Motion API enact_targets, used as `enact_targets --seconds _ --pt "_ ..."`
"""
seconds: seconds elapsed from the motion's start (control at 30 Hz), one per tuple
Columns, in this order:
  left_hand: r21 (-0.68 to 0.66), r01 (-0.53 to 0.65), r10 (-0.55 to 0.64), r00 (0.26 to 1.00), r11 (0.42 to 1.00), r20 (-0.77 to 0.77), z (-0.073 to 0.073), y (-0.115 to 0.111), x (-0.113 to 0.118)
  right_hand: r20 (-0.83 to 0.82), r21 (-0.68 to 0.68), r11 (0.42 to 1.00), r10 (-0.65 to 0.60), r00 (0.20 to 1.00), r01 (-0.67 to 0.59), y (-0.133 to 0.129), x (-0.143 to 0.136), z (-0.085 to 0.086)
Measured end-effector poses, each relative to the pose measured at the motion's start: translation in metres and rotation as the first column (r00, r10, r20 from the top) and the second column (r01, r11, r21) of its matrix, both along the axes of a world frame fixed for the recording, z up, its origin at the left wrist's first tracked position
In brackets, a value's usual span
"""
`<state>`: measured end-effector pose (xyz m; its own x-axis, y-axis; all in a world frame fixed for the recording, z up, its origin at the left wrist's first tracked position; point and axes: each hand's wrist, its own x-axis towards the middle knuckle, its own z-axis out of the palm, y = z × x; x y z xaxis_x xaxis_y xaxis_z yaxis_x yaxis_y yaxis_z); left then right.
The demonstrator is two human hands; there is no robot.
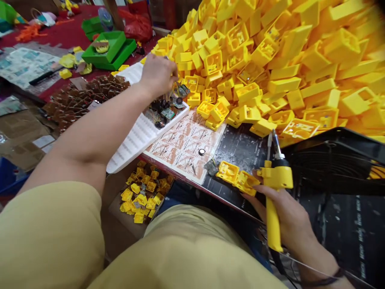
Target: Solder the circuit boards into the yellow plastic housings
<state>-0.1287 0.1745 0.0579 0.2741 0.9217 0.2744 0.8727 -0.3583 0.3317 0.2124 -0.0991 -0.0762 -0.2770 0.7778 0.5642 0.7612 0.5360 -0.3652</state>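
My left hand [159, 76] is over the white foam tray [129, 140], its fingers pinched at the wires of a small circuit board [182, 90]. More wired boards with round black parts [164, 108] lie below it on the tray. My right hand [282, 208] holds a yellow soldering gun [273, 208] with its metal tip pointing up and away. The fingertips of that hand also touch a yellow plastic casing [246, 182]. Beside it sits another open yellow casing [227, 172], with a grey board [211, 167] and a round disc [201, 152] on wires to its left.
A high heap of yellow casings [288, 60] covers the back and right. Below the table edge a box holds yellow pieces [144, 192]. Brown boards [87, 96] are piled at left, green trays [108, 50] behind. A black fan [333, 160] stands at right.
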Motion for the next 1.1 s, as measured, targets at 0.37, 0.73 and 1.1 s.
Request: enact_targets --seconds 0.37,0.73,1.1 --pt "-0.145 0.149 -0.031 0.794 0.978 0.607 0.011 -0.033 0.044 0.034 0.117 0.993 -0.029 0.999 0.025 0.010 -0.016 0.003" --pt "-0.429 0.292 0.076 0.747 0.855 0.660 -0.022 -0.068 0.080 -0.009 0.090 0.995 -0.046 0.999 0.046 0.002 -0.016 0.004" --pt "-0.513 0.496 -0.042 0.746 0.701 0.664 -0.031 -0.112 0.124 -0.394 -0.072 0.996 -0.074 0.916 0.049 0.054 -0.047 0.048"
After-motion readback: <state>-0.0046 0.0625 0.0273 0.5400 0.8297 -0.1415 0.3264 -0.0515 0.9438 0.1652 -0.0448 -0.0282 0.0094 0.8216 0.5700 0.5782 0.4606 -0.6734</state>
